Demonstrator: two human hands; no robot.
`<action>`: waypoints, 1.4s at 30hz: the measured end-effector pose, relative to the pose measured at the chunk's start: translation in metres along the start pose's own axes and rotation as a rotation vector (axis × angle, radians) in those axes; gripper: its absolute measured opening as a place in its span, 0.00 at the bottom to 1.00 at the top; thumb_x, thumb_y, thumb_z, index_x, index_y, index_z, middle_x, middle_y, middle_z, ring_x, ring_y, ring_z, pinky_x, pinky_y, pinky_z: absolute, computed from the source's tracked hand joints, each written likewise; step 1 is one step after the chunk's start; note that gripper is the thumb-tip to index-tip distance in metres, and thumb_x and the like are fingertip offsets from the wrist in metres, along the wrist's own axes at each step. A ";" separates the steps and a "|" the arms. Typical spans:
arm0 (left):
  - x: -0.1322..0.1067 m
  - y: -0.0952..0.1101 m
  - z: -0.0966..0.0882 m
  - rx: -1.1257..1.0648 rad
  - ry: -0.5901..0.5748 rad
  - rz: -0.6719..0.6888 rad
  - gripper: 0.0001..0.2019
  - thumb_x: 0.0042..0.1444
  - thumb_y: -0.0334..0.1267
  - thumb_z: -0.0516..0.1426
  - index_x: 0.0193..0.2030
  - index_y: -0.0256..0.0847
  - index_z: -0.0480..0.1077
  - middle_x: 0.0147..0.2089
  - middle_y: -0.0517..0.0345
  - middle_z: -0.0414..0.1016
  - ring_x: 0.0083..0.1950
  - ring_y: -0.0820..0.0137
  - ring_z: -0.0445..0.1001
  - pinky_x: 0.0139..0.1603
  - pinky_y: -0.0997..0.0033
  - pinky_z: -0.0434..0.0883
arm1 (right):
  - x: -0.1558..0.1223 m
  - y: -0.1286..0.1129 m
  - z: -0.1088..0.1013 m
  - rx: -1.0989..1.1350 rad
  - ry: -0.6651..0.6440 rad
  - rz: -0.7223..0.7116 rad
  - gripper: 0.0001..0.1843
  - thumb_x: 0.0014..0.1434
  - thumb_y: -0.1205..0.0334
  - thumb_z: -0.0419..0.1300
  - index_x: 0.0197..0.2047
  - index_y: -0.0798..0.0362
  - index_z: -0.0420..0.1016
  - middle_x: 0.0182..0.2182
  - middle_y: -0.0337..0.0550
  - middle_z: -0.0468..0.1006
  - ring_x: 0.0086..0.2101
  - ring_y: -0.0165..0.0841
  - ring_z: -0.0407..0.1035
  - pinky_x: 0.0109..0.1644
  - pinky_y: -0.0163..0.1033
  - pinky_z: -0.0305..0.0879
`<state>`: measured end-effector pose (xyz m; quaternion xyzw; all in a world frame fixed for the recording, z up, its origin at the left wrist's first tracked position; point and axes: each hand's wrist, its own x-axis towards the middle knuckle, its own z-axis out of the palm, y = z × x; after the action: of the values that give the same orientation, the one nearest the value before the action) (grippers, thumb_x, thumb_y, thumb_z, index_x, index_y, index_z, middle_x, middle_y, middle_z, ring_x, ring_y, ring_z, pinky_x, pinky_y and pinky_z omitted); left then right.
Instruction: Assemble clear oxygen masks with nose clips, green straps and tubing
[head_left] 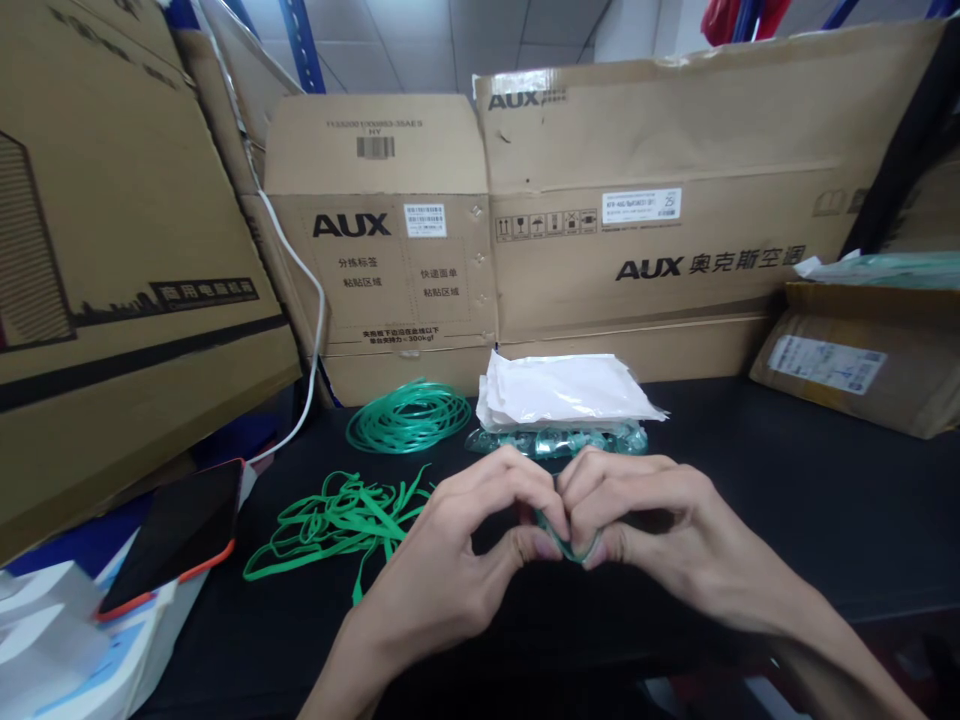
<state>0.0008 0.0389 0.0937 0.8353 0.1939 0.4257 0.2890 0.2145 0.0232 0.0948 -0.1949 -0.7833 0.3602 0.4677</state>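
Closest to the camera, the left hand (469,565) and right hand (667,520) meet knuckle to knuckle, each pinching a clear green plastic piece (576,553) between thumb and curled fingers. That piece is just ahead of the wearer, above the worktop (795,500), bent to a point low between the thumbs; most of it is hidden, so its full shape cannot be told. Working it well probably calls for even pressure from both thumbs, short movements, and fingertips kept near the bend so the soft edge does not slip.

As for room, the black worktop runs back to a wall of cartons: an AUX air-conditioner carton (720,165) at right rear, a computer-case carton (135,230) at left, and a narrower AUX carton (409,300) between them. One small labelled carton (892,385) stands at the far right, leaving a broad bare stretch beside the right hand. Less freedom lies elsewhere: white packets (570,388) sit just behind the fingers, green elastic straps (384,528) spread close to the left hand, and coiled green tubing (409,418) lies behind them.
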 end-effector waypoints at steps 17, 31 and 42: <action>-0.004 0.010 0.013 0.047 0.103 0.010 0.08 0.62 0.24 0.55 0.36 0.41 0.70 0.37 0.58 0.72 0.37 0.69 0.71 0.38 0.70 0.68 | -0.002 0.001 0.001 0.026 0.026 -0.025 0.09 0.63 0.74 0.66 0.33 0.52 0.83 0.31 0.39 0.76 0.35 0.31 0.71 0.39 0.38 0.69; -0.005 0.002 0.010 0.078 0.061 0.059 0.09 0.64 0.23 0.54 0.38 0.41 0.69 0.39 0.59 0.72 0.41 0.69 0.71 0.42 0.70 0.67 | -0.001 0.003 -0.001 -0.033 0.021 -0.002 0.09 0.64 0.71 0.67 0.32 0.52 0.82 0.32 0.40 0.79 0.36 0.32 0.73 0.43 0.38 0.71; -0.004 -0.002 0.004 0.033 0.034 0.036 0.05 0.68 0.29 0.55 0.41 0.42 0.70 0.41 0.61 0.73 0.43 0.70 0.71 0.45 0.70 0.67 | -0.002 0.003 -0.006 0.008 0.052 0.192 0.04 0.60 0.66 0.71 0.37 0.49 0.81 0.37 0.37 0.80 0.40 0.31 0.74 0.46 0.35 0.69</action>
<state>0.0014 0.0370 0.0881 0.8360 0.1907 0.4417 0.2638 0.2203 0.0261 0.0926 -0.2766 -0.7472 0.4014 0.4518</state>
